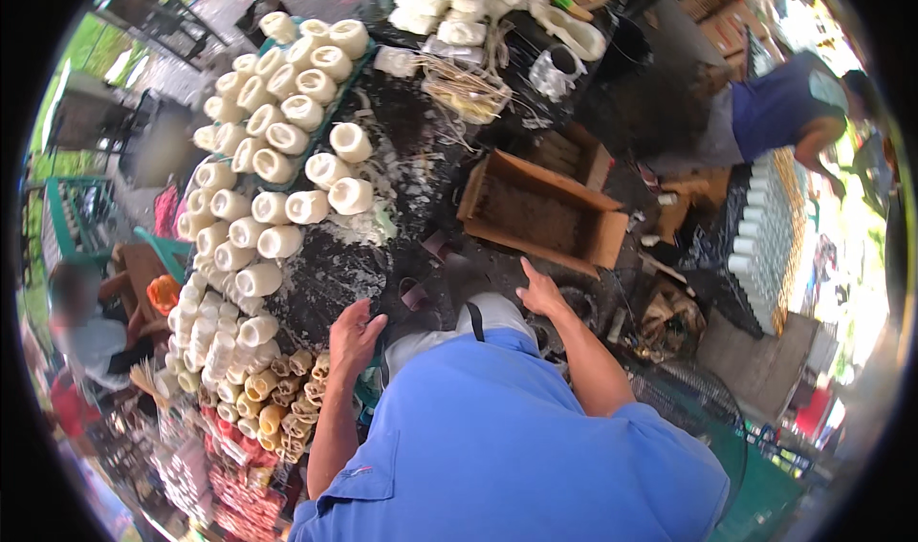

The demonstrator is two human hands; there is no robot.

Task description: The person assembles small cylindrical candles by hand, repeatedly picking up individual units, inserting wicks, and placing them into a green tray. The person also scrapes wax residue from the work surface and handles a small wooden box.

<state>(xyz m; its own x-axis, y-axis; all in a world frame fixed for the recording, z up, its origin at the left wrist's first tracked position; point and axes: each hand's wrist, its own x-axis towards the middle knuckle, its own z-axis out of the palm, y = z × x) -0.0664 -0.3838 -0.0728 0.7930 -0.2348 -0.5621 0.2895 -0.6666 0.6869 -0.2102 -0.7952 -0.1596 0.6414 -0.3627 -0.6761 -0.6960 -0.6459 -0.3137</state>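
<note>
blue shirt (497, 437) fills the near view. left hand (356, 336) hangs spread and empty near the tan rolls (287, 399); right hand (541, 293) is spread, empty, just short of the cardboard box (545, 212). white rolls (277, 140) cover the left of the dark bench (421, 150). best to square up to the box and take it by both sides.
</note>
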